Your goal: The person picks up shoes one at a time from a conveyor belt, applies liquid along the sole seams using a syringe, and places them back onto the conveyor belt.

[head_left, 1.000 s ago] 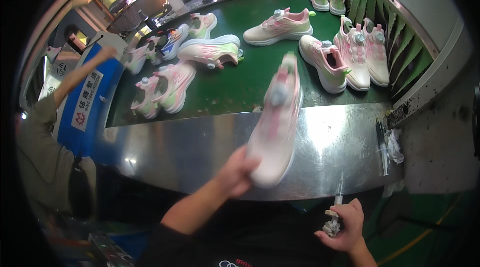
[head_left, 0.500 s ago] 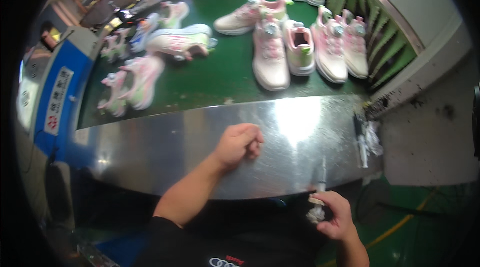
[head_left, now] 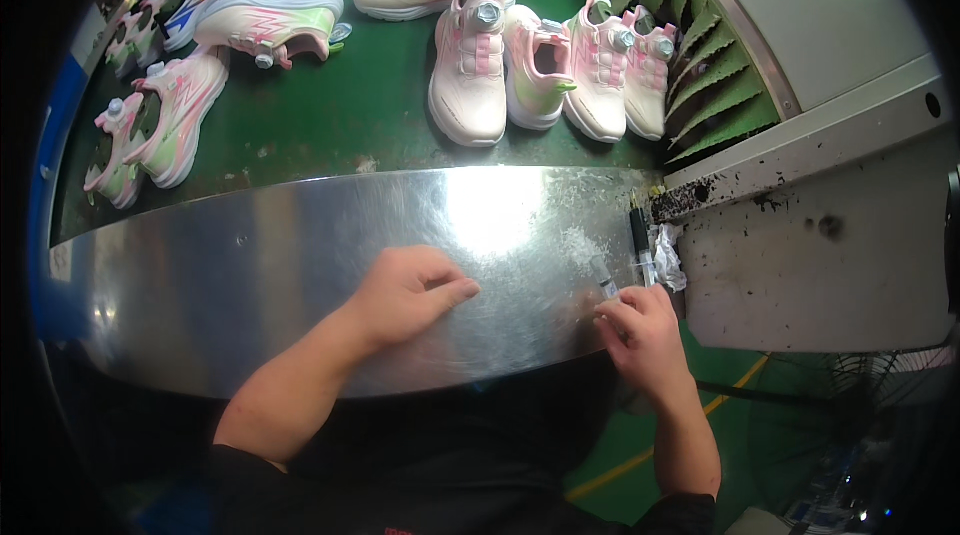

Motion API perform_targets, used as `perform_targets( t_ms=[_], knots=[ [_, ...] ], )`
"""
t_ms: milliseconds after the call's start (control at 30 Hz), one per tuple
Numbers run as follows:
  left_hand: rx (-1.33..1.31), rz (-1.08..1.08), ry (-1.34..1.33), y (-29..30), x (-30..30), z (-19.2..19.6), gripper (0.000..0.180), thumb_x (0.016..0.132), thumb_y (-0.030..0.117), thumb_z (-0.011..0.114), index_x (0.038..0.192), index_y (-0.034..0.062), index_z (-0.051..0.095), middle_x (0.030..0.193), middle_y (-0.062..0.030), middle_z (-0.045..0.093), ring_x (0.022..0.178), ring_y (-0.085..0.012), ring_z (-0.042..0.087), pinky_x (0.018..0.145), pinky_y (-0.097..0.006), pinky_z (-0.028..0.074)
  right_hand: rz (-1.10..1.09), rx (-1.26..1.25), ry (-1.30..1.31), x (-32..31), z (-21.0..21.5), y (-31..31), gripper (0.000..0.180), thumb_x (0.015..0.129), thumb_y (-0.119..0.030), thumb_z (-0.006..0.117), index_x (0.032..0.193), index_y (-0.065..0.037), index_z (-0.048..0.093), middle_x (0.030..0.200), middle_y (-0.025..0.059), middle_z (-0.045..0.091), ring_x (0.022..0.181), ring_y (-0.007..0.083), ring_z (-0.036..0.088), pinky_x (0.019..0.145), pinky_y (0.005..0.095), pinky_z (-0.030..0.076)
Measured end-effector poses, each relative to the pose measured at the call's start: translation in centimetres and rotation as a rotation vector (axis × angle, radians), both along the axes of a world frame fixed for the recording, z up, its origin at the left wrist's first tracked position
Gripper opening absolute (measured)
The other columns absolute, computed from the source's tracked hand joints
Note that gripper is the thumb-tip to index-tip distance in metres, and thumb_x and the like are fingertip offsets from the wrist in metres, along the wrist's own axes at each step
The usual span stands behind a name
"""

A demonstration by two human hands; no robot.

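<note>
My right hand (head_left: pixel 645 335) is at the right end of the metal worktop (head_left: pixel 270 265), fingers pinched on the lower end of a clear syringe (head_left: pixel 606 280). The syringe points away from me, and its tip is near a whitish smear on the metal. Just beyond the hand lies a dark-filled syringe (head_left: pixel 641 235), beside a crumpled white tissue (head_left: pixel 668 257). My left hand (head_left: pixel 415 290) is over the middle of the worktop, loosely closed, thumb against the curled fingers. Nothing shows in it.
On the green surface behind the worktop stand several cream-and-pink sneakers (head_left: pixel 470 80). More sneakers, some on their sides, like this pink-and-green one (head_left: pixel 270 27), are at the left. Green strip flaps (head_left: pixel 725 85) hang at the right by a grey machine panel (head_left: pixel 810 265).
My right hand has moved from below the worktop's front edge up onto its right end, with the syringe. The view has shifted, and my left hand's fingers have loosened slightly.
</note>
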State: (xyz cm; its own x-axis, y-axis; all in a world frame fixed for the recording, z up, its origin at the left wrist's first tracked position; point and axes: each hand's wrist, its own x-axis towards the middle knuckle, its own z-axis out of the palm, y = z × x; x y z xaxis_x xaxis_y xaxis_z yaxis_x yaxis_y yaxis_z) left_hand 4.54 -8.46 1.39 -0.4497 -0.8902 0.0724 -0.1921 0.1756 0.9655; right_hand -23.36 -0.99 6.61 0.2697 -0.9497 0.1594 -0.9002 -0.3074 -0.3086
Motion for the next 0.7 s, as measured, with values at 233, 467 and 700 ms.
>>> perform_targets(
  t_ms=[233,467,700],
  knots=[
    [-0.1,-0.1,-0.101,-0.4,0.2,-0.3,0.038,0.088,0.021,0.058,0.058,0.0003,0.045,0.056,-0.0104,0.043,0.05,-0.0215,0.041,0.049,-0.033,0.035,0.078,0.048,0.267,-0.4,0.0,-1.6,0.009,0.069,-0.004,0.065,0.075,-0.008,0.06,0.076,0.0065,0.051,0.072,0.0262,0.049,0.064,0.0353,0.044],
    [-0.078,-0.086,-0.092,-0.1,0.1,-0.4,0.038,0.091,0.022,0.053,0.06,0.0004,0.045,0.055,-0.0105,0.041,0.051,-0.0232,0.041,0.051,-0.035,0.036,0.052,0.156,0.36,0.0,2.0,-0.5,0.009,0.069,-0.005,0.066,0.075,-0.008,0.06,0.077,0.0063,0.052,0.073,0.0255,0.051,0.062,0.0349,0.046],
    [-0.094,-0.072,-0.119,0.1,0.8,-0.3,0.032,0.09,0.02,0.054,0.065,0.001,0.052,0.059,-0.0084,0.047,0.054,-0.0183,0.046,0.051,-0.031,0.038,0.034,0.192,0.095,-0.2,1.7,0.3,0.012,0.068,-0.009,0.069,0.078,-0.009,0.063,0.077,0.0057,0.055,0.073,0.0251,0.056,0.062,0.0343,0.047]
  ],
)
